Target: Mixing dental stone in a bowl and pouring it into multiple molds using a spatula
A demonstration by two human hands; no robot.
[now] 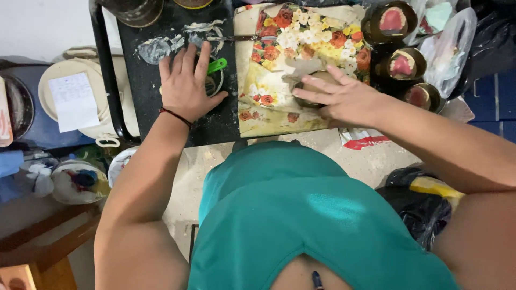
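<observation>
I note my right hand (344,96) lying over a round brown flask (314,86) that sits on the flowered cloth (301,37) at the near edge of the black table (145,86); the fingers are spread and only lightly curled, pressing down on its top rather than closing round it. I judge the piece to be rigid and fairly heavy for its size, probably metal filled with a set material, smeared with pale residue and therefore somewhat slippery (the cloth beneath it gives some friction). The safest hold would be round its side wall from above, thumb opposite the fingers, not by the dusty top face. My left hand (185,83) rests flat, palm down and fingers splayed, on a small dark bowl (215,80) with a green handle (217,65) poking out beside it; it grips nothing that I can see. Both forearms reach forward from the body, wrists level. Three similar flasks with pink centres (391,20) stand at the right.
</observation>
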